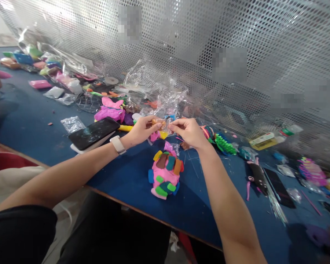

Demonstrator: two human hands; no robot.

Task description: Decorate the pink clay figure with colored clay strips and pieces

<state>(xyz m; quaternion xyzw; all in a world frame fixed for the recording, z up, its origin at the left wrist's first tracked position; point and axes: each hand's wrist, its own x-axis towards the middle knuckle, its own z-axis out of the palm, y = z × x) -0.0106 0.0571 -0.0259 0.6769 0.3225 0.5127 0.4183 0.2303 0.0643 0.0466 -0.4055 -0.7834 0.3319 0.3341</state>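
My left hand (145, 130) is closed on a small clear packet with orange-brown clay (160, 123) in it, over the middle of the table. Close by on the right, my right hand (189, 132) pinches with thumb and forefinger at the packet's clear plastic edge; exactly what lies between the fingertips is too small to tell. Nearer to me stands a pink clay figure (166, 172) covered with blue, green, brown, orange and yellow patches. Just behind it lies a pink piece in clear wrapping (169, 146).
A black phone (95, 134) lies left of my forearm, beside a pink and purple clay figure (110, 110). Crumpled clear bags (154, 88) line the perforated metal panel (176, 44). To the right are a green spiky piece (224, 144), a glue bottle (275, 139) and another phone (279, 187).
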